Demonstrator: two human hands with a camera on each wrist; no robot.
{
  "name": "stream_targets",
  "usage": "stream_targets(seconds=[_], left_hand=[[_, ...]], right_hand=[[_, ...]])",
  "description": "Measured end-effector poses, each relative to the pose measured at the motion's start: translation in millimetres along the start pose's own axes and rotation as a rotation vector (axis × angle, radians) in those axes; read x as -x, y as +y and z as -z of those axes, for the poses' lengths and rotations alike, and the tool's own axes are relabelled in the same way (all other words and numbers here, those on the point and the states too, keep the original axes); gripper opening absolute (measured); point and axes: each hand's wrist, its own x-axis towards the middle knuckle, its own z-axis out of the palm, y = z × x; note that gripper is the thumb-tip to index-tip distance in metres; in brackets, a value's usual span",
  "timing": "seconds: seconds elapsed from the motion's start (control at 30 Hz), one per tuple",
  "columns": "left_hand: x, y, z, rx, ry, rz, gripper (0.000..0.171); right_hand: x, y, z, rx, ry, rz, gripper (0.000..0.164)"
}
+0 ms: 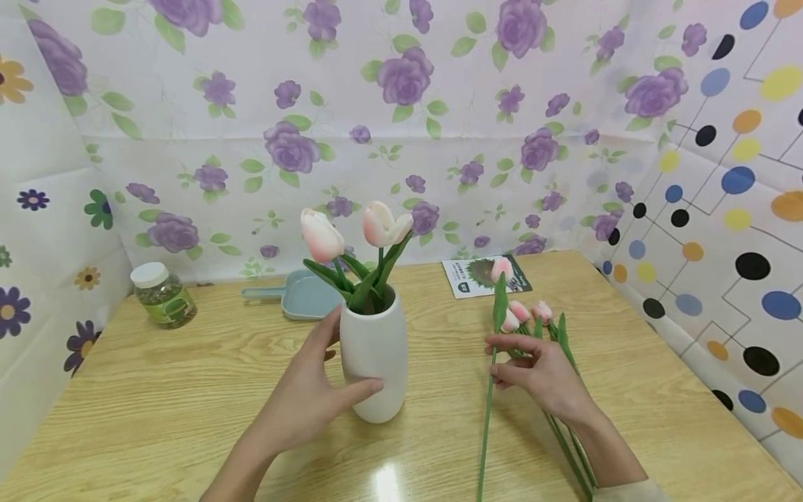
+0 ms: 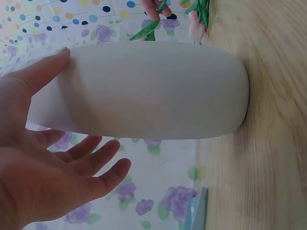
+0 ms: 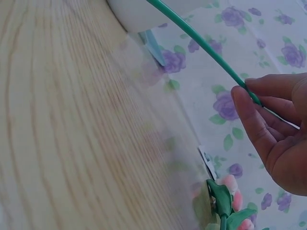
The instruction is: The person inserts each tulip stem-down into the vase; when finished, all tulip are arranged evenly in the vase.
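A white vase (image 1: 376, 362) stands upright on the table, with pink-and-white artificial tulips (image 1: 323, 236) and their green leaves rising from its mouth. My left hand (image 1: 307, 394) holds the vase from the left, thumb across its front and index finger partly hidden behind it; the other fingers look loosely bent in the left wrist view. To the vase's right, my right hand (image 1: 548, 380) pinches the green stem of a single pink tulip (image 1: 488, 418) between thumb and fingers. Beyond and beneath that hand lie several more pink tulips (image 1: 543, 312), partly covered by it.
A pale blue dustpan-like tray (image 1: 309, 296) with a handle lies behind the vase. At the back left is a clear jar (image 1: 164, 301) with a white lid. A printed card (image 1: 464, 280) lies at the back. Patterned sheets line the wooden table (image 1: 188, 397).
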Motion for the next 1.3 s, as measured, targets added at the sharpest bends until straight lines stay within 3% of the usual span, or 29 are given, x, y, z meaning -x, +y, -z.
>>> stream_targets(seconds=[0.17,0.63,1.03,1.3], left_hand=[[-0.7,-0.1,3.0,-0.005,-0.007,-0.034,0.100],[1.3,2.6,-3.3,-0.077,0.055,-0.008,0.097],[0.3,0.9,-3.5,-0.055,0.000,-0.035,0.098],[0.8,0.9,-5.2,-0.050,0.014,-0.044,0.096]], right_hand=[[-2.7,-3.9,-0.9,0.013,0.012,-0.012,0.053],[-7.7,-10.4,-5.0,-0.037,0.007,-0.022,0.058],[-8.5,-16.9,-5.0,-0.035,0.052,0.022,0.061],[-11.6,-23.5,-5.2,-0.032,0.093,0.053,0.059]])
